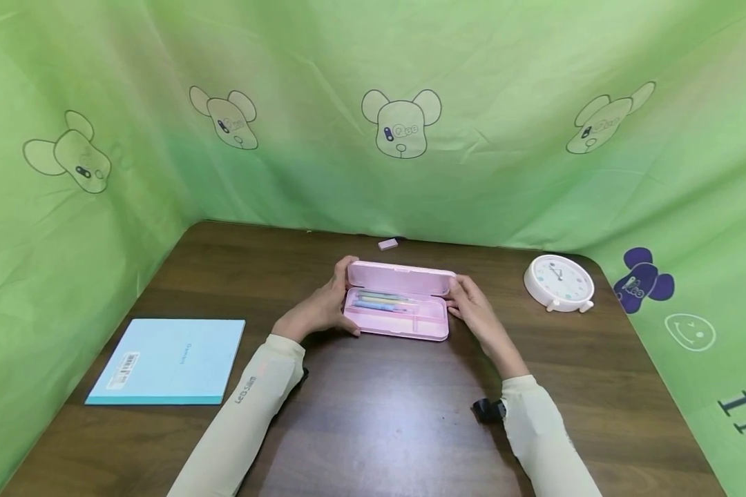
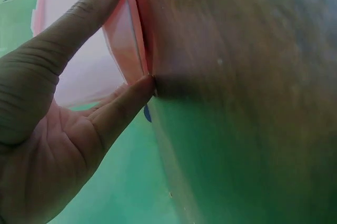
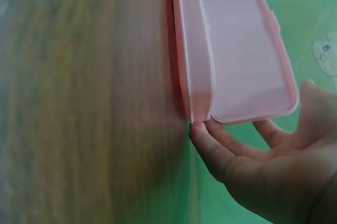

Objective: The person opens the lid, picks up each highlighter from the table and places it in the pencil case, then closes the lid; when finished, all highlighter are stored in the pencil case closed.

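Observation:
A pink pencil case point(image 1: 398, 333) lies on the table with its lid point(image 1: 401, 278) raised at the back. Several pens point(image 1: 382, 302) rest in its longer compartment, while a small divided section is at the right. At the case's left end, my left hand point(image 1: 323, 304) spans it, thumb by the front corner and fingers up at the lid. My right hand point(image 1: 480, 317) holds the right end, its thumb by the lid's corner and lower fingers against the base's end. In the right wrist view those fingertips point(image 3: 199, 129) touch the base's end wall.
A light blue notebook point(image 1: 168, 362) lies at the left of the brown table point(image 1: 385, 414). Behind the case is a small pink eraser-like block point(image 1: 388, 244). A white round clock point(image 1: 559, 283) sits at the back right. Green printed curtain point(image 1: 311, 172) surrounds the table's back and sides.

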`<state>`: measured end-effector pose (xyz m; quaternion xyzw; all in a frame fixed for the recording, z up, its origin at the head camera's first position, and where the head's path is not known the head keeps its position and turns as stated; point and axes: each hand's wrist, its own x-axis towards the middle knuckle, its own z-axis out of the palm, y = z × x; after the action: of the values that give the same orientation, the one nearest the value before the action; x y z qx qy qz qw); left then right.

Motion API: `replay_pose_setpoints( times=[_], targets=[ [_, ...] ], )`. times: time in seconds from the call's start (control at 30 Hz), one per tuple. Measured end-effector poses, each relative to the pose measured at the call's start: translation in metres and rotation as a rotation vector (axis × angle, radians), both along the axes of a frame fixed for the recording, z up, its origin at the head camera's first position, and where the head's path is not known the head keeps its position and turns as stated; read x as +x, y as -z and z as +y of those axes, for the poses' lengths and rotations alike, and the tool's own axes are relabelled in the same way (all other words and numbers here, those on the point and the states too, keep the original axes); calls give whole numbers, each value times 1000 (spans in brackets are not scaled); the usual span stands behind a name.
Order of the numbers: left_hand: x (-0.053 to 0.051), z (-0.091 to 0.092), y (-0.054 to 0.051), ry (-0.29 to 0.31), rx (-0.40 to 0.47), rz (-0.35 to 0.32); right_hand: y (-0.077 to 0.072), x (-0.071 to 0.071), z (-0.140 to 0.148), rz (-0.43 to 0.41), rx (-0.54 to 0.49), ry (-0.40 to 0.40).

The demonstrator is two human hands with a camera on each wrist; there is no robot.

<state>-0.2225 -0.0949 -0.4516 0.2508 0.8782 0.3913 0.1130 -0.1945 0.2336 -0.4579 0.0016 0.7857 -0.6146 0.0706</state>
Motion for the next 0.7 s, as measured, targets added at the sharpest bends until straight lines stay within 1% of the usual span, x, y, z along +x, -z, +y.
replay_pose_setpoints(
  times=[0.07,0.17,0.23,0.33,0.37,0.5,0.53,0.6,0.67,0.7],
  targets=[
    [1,0,0,-2,-23,7,1,0,0,2,-4,1],
    [1,1,0,5,-54,13,2,1,4,16,-6,-27],
    [0,1,1,15,-58,10,2,1,8,27,1,-62],
    [-2,-1,3,44,-40,12,3,2,16,45,4,-127],
    [-4,-2,4,51,-40,23,3,2,19,50,0,-148],
    [-6,-5,3,88,-16,17,3,1,26,80,5,-225],
    [-11,-8,11,93,-4,20,3,1,27,88,20,-236],
    [-24,-12,33,100,0,10,3,1,29,93,49,-252],
    [-27,-14,36,103,2,-5,3,1,31,92,72,-269],
    [-32,-16,45,114,7,6,4,1,32,88,81,-275]
  ],
)
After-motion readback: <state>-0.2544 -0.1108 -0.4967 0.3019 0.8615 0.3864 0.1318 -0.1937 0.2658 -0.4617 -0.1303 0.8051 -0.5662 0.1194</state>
